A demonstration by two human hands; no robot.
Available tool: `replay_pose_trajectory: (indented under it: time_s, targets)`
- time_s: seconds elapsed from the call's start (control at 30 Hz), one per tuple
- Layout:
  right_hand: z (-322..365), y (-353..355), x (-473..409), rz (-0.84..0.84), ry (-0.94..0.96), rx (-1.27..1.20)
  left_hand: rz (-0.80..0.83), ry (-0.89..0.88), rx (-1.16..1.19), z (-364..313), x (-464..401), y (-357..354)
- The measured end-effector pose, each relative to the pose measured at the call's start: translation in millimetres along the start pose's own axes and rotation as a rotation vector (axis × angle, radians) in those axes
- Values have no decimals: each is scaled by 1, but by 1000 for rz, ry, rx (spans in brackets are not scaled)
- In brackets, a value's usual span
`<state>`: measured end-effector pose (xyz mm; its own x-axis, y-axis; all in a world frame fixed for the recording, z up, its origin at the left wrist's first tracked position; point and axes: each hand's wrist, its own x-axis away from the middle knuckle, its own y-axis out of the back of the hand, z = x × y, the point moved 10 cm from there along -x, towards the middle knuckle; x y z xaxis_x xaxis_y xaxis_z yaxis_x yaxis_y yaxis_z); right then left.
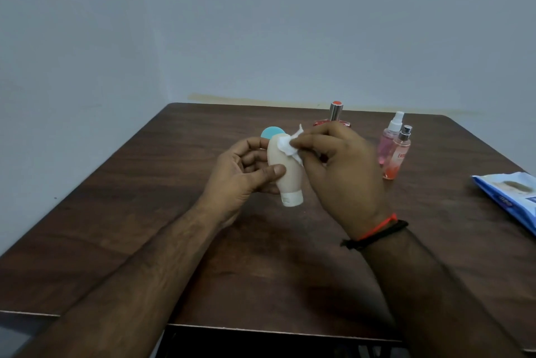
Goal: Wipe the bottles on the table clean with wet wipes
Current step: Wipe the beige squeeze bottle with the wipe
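Note:
My left hand [240, 175] grips a cream tube bottle [285, 175] above the middle of the brown table [145, 212], cap end toward me, thumb across its front. My right hand [339, 172] pinches a crumpled white wet wipe [290, 144] and presses it against the upper part of the tube. Two pink spray bottles [395, 151] stand upright to the right of my right hand. A red bottle with a silver cap [336, 114] stands behind my right hand, partly hidden. A teal round top [272, 133] shows behind the tube.
A blue wet wipe pack [510, 198] lies at the table's right edge. The table's back edge runs along a grey wall. My forearms cross the near half of the table. Red and black bands circle my right wrist.

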<state>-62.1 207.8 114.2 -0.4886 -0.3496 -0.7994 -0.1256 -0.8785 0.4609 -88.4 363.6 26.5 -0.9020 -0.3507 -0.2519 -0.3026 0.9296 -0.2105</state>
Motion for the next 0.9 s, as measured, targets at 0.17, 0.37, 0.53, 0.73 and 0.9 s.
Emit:
replay_pose_trajectory:
  time_s: [0.17,0.37,0.53,0.73,0.9]
  targets:
    - [-5,-11,17,38,-33,19,-31,-24,4,-3,1,6]
    - [-11,-7,36,75,-98,18,-70,-72,-14,-8,-1,10]
    - [-2,1,5,-22,-45,-2,-3,-64,-89,-11,2,2]
    - [34,-15,-2,13,178,109,8,-68,-154,-10,1,5]
    - [43,-32,12,88,297,128,-24,-88,-124,-7,1,7]
